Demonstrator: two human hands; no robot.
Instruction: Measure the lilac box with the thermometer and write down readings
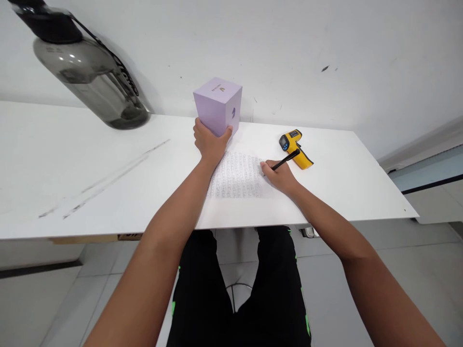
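My left hand [211, 140] is wrapped round the lower front of a light purple box [210, 112], its thumb on the right side. The box stands upright on the white table, close to the wall. In my right hand [280, 176] is a black pen [288, 158], its back end pointing up to the right; the tip is hidden by the fingers. Beneath and between my hands lies a sheet of paper [237, 177] covered in rows of small writing. The fingers of my right hand rest near the paper's right part.
Beyond my right hand lies a yellow and black infrared thermometer [298, 150]. A large grey see-through bottle [94, 79] with a black lid stands at the back left. The white table [347, 183] meets a wall behind and ends at the right. Dark streaks mark its left part.
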